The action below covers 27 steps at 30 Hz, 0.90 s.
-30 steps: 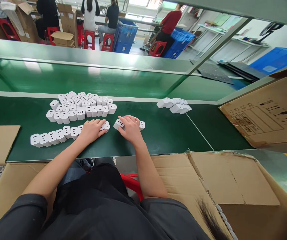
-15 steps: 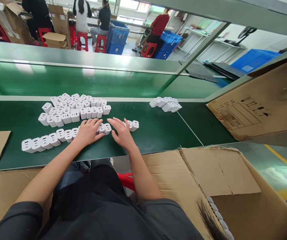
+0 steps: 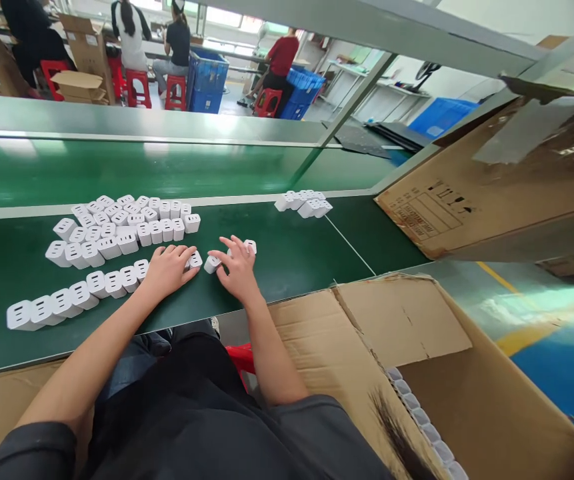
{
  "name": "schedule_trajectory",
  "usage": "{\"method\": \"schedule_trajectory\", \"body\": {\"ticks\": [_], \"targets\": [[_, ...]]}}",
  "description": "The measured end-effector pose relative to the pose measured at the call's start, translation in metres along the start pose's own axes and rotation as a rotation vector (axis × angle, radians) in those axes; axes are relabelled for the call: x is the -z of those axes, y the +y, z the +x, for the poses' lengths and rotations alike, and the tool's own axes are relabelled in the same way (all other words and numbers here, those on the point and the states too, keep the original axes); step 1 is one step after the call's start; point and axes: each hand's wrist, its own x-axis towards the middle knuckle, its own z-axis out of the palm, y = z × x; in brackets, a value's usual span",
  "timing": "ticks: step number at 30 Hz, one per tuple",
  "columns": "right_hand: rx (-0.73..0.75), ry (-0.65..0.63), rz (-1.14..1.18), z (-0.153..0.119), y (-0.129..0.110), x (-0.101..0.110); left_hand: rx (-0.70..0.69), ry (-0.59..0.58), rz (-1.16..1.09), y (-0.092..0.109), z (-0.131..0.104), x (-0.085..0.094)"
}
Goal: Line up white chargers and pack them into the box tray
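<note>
A slanting front row of white USB chargers (image 3: 81,295) stands on the dark green table, slots facing up. My left hand (image 3: 169,270) lies over the right part of this row, fingers stretched out, covering some chargers. At its fingertips the end charger (image 3: 195,259) shows. Just right of that, past a small gap, a slightly tilted charger (image 3: 211,265) sits between the index finger and thumb of my right hand (image 3: 239,272). Beyond the right hand's fingers another charger (image 3: 250,247) peeks out; what else is under that hand is hidden.
Behind the front row stands a larger cluster of chargers (image 3: 121,223). A smaller group (image 3: 307,202) is farther right. A large carton (image 3: 431,207) stands at the table's right end. An open carton (image 3: 411,333) with chargers inside is at my right. Co-workers sit in the background.
The view has swung right, so the table and chargers appear farther left. A gap now shows between the left-hand charger row and the charger at my right hand, whose fingers have curled more.
</note>
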Motion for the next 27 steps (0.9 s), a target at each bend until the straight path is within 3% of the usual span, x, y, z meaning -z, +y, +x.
{"method": "schedule_trajectory", "body": {"ticks": [5, 13, 16, 23, 27], "targets": [[0.064, -0.010, 0.054, 0.002, -0.005, -0.002, -0.003, -0.004, 0.015, 0.001, -0.003, 0.006], [-0.239, 0.133, -0.017, 0.001, 0.041, 0.005, -0.103, 0.002, -0.001, 0.013, 0.016, 0.005], [-0.194, 0.150, -0.013, 0.003, 0.036, 0.005, -0.116, -0.030, -0.014, 0.018, 0.025, 0.004], [0.066, -0.001, 0.277, 0.002, 0.014, 0.004, -0.083, 0.006, -0.028, 0.014, 0.024, -0.004], [0.077, 0.070, 0.395, 0.002, 0.025, 0.006, -0.099, 0.006, -0.017, 0.014, 0.022, -0.003]]}}
